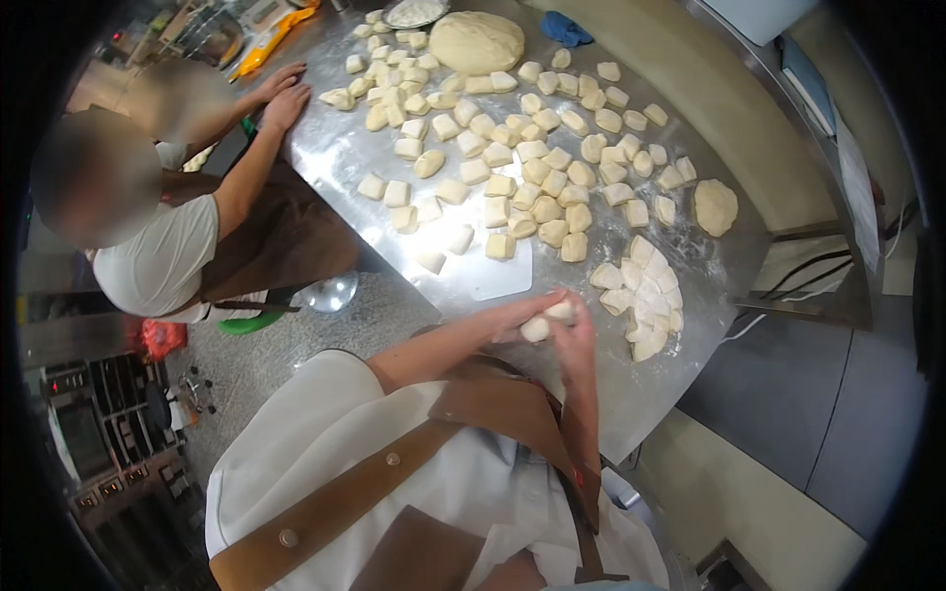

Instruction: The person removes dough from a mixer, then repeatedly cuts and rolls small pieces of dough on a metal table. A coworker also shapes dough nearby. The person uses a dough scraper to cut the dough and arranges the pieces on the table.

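My left hand [510, 323] and my right hand [576, 334] meet at the near edge of a steel worktable [547, 373]. Between them they hold pale dough [536, 329], which shows as two rounded lumps; my fingers cover part of it. Just beyond lies a white plastic sheet or dough scraper [510, 277], partly lost in glare. Many cut dough pieces [547, 209] spread over the table past my hands. To the right, heavily floured dough pieces [650, 306] sit pressed together in a cluster.
A large dough mass [477, 43], a bowl of flour [416, 12] and a blue cloth [566, 29] are at the far end. A flat dough round [715, 207] lies near the wall. Two people stand at left, one with a forearm [255, 162] reaching the table edge.
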`<action>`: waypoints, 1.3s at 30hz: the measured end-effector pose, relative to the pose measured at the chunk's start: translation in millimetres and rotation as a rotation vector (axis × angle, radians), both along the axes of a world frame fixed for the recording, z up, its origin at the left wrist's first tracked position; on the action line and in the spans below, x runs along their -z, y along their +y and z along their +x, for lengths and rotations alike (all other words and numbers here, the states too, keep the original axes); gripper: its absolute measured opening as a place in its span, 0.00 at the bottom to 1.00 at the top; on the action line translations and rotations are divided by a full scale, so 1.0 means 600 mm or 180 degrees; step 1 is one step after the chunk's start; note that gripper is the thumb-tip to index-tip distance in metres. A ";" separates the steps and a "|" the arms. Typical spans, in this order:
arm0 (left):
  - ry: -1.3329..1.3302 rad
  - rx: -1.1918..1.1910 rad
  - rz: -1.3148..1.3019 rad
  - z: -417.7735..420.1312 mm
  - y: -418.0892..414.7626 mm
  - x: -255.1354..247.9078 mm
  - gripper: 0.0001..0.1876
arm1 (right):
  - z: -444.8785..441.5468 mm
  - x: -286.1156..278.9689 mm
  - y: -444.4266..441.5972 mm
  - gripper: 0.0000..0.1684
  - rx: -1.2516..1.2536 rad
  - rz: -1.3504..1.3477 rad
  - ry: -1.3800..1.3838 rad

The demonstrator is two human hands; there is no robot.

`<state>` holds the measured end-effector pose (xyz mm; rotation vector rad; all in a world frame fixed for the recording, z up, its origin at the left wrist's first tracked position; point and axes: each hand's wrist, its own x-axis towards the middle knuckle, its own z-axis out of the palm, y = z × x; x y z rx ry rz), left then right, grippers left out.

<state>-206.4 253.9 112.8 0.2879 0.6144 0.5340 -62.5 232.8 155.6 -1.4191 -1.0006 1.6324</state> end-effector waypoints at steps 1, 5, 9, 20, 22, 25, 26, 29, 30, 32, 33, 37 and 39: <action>0.0238 0.0004 -0.0074 -0.008 0.001 0.024 0.22 | -0.022 0.010 -0.005 0.31 -0.0072 0.0258 -0.0079; 0.0111 0.0024 0.0552 -0.103 0.013 0.106 0.24 | -0.015 0.013 0.003 0.27 0.0161 0.1115 -0.1283; 0.0660 -0.1568 -0.0099 -0.252 0.083 -0.005 0.24 | 0.037 -0.001 -0.003 0.19 0.0842 0.0343 -0.0762; 0.5717 -0.1515 0.1429 -0.692 0.311 0.148 0.50 | 0.020 0.029 -0.040 0.15 0.0860 -0.0265 -0.0536; 0.6016 -0.1013 0.1245 -0.752 0.301 0.231 0.45 | 0.025 0.034 -0.031 0.15 0.0860 -0.0244 -0.0550; 0.5472 -0.1389 0.1128 -0.740 0.289 0.243 0.36 | 0.099 0.053 -0.045 0.15 0.1117 -0.0158 -0.0932; 0.4610 -0.1997 0.0896 -0.716 0.279 0.217 0.34 | 0.131 0.067 -0.052 0.15 0.1336 -0.0169 -0.0957; 0.4753 -0.2084 0.0634 -0.747 0.259 0.216 0.34 | 0.241 0.138 -0.066 0.14 0.1802 -0.0316 -0.1195; 0.5534 -0.1916 0.1099 -0.726 0.256 0.208 0.32 | 0.268 0.151 -0.066 0.14 0.2136 -0.0253 -0.1595; 0.6676 -0.1706 0.1945 -0.693 0.263 0.182 0.27 | 0.318 0.184 -0.061 0.14 0.2609 -0.0091 -0.2050; 0.6451 -0.1983 0.2451 -0.661 0.266 0.171 0.22 | 0.339 0.204 -0.057 0.15 0.2759 -0.0012 -0.2118; 0.4692 -0.1502 0.3429 -0.466 0.247 0.128 0.14 | 0.412 0.267 0.034 0.20 0.2780 -0.0046 -0.1814; 0.3888 -0.0874 0.3011 -0.295 0.193 0.057 0.11 | 0.413 0.253 0.105 0.24 0.2823 -0.0055 -0.1989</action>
